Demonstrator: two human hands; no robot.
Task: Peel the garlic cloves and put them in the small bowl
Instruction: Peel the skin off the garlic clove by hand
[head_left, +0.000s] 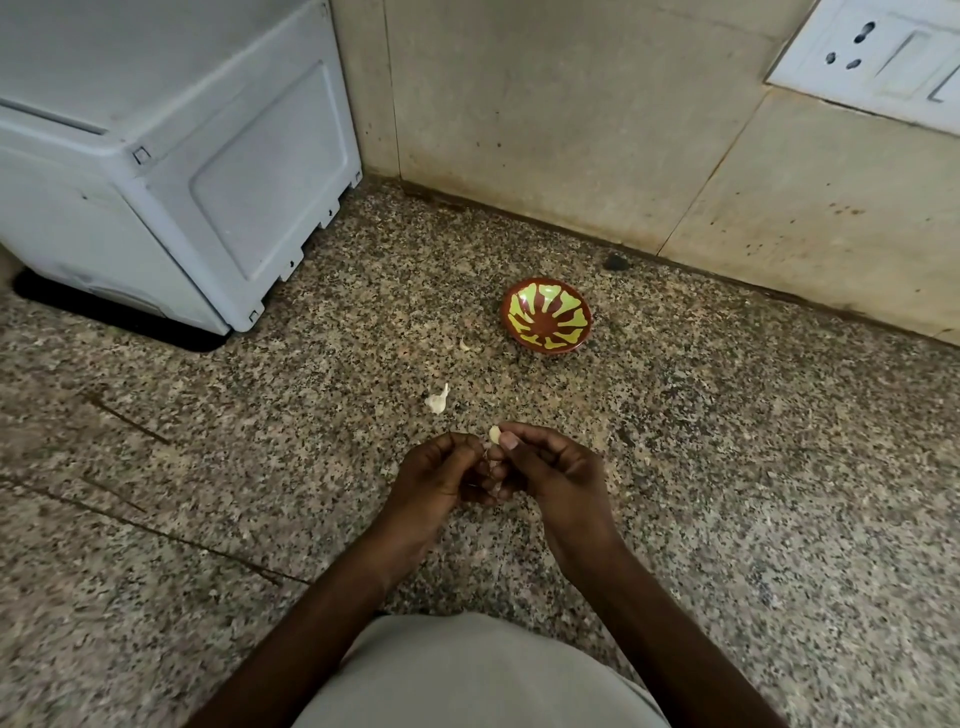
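Head view: speckled granite counter (727, 467) meets beige tiled wall (571, 130).

Bench (727, 467): speckled polished stone, smooth. Bowl (546, 316): glossy glazed ceramic. Appliance (171, 171): matt white plastic. Wall (571, 114): smooth beige tile, stained. Garlic skin (437, 401): papery, matt.

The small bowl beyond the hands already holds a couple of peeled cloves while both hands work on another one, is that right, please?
Not quite: the head view shows the small bowl empty, only its red and yellow-green pattern inside. The rest stands: it sits beyond the hands, and the left hand and right hand work on a garlic clove.
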